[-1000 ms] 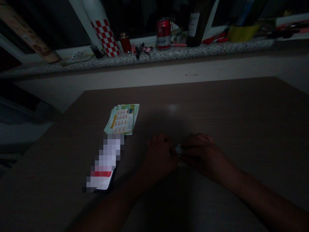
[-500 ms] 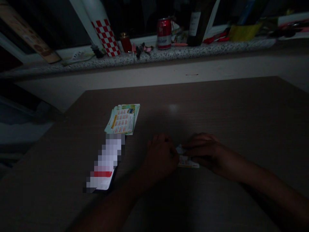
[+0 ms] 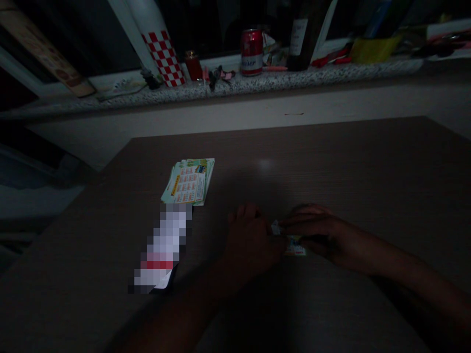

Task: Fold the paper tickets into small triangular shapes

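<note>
The room is dim. On the brown table (image 3: 331, 157), my left hand (image 3: 250, 242) and my right hand (image 3: 316, 233) meet over a small printed paper card (image 3: 294, 244). Both press it against the tabletop with curled fingers, pinching its upper edge between them. Only a pale sliver of the card shows between and below the hands. To the left lies a stack of similar printed cards (image 3: 188, 181), and just below it a phone (image 3: 162, 250) with a lit, blurred screen.
A speckled stone sill (image 3: 257, 83) runs along the back. On it stand a red-and-white checkered cylinder (image 3: 164, 56), a small red jar (image 3: 193, 64), a red can (image 3: 251, 51), a dark bottle (image 3: 298, 39) and mixed clutter at the right.
My right hand has slid slightly right, uncovering more of the card. My left hand has shifted a little to the right, toward the card.
</note>
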The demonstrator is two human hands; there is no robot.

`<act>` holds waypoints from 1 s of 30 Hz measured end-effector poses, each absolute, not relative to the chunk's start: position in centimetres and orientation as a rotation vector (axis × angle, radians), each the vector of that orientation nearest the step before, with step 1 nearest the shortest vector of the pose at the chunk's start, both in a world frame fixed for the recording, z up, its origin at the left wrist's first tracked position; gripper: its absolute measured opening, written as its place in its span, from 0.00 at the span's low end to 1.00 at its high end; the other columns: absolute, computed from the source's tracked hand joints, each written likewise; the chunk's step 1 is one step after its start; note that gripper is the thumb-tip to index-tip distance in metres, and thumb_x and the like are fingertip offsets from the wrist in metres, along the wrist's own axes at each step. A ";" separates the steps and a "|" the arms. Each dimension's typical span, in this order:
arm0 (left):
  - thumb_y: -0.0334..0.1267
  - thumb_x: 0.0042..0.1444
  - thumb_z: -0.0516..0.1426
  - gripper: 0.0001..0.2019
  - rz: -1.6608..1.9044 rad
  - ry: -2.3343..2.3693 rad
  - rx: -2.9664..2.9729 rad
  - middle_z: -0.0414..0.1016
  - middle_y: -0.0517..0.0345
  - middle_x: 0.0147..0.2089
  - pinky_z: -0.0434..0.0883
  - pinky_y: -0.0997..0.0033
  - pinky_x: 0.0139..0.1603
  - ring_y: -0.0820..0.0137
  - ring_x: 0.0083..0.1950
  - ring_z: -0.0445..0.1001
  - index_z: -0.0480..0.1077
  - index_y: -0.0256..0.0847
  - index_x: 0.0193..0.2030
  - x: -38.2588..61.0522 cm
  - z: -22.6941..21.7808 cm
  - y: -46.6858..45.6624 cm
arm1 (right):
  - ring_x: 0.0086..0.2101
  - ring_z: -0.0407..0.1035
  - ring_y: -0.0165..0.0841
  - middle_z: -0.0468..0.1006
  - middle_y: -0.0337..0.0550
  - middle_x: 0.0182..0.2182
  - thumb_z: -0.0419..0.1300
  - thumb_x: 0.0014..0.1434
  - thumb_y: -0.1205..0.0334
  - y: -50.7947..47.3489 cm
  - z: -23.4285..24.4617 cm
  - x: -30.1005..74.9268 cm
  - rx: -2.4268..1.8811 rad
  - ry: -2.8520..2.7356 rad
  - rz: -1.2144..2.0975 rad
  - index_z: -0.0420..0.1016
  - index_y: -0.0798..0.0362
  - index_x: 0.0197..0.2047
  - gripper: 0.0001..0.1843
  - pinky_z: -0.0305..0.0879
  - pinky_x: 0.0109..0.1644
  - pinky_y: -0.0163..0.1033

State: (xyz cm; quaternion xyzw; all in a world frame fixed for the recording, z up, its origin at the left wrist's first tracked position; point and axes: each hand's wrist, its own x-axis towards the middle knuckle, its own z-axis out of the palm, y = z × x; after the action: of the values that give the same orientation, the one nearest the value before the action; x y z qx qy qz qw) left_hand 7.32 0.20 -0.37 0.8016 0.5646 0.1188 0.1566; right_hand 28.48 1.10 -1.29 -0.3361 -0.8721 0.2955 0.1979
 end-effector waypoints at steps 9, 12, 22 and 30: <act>0.48 0.46 0.63 0.12 0.134 1.600 2.287 0.68 0.52 0.44 0.62 0.54 0.48 0.56 0.50 0.65 0.74 0.41 0.30 6.8 0.8 0.7 | 0.51 0.68 0.37 0.78 0.42 0.49 0.61 0.56 0.72 1.2 -1.4 28.6 -0.935 -2.412 0.843 0.74 0.43 0.53 0.23 0.62 0.56 0.46; 0.47 0.46 0.63 0.12 0.104 1.603 2.287 0.69 0.51 0.43 0.63 0.54 0.47 0.55 0.49 0.66 0.75 0.41 0.31 5.9 0.9 0.9 | 0.52 0.67 0.37 0.78 0.41 0.50 0.61 0.56 0.73 1.1 -1.5 28.6 -0.939 -2.427 0.842 0.73 0.43 0.54 0.24 0.61 0.57 0.47; 0.42 0.47 0.63 0.07 0.118 1.536 2.234 0.68 0.53 0.40 0.65 0.59 0.44 0.57 0.47 0.67 0.74 0.40 0.28 3.6 1.1 1.5 | 0.52 0.67 0.38 0.77 0.43 0.50 0.60 0.56 0.74 0.9 -1.4 28.5 -0.980 -2.402 0.837 0.73 0.44 0.54 0.24 0.62 0.57 0.50; 0.36 0.46 0.62 0.02 0.132 1.479 2.194 0.69 0.56 0.39 0.65 0.61 0.43 0.61 0.45 0.68 0.74 0.41 0.28 2.8 1.0 1.9 | 0.51 0.68 0.38 0.78 0.42 0.49 0.61 0.56 0.71 1.1 -1.4 28.6 -0.987 -2.413 0.816 0.74 0.44 0.53 0.22 0.62 0.57 0.48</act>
State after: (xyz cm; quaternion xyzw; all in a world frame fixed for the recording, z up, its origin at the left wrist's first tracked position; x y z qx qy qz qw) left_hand 2.85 1.91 1.04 0.8033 0.5414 0.0484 0.2436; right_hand 28.63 1.10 -1.45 -0.3537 -0.8648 0.2925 0.2038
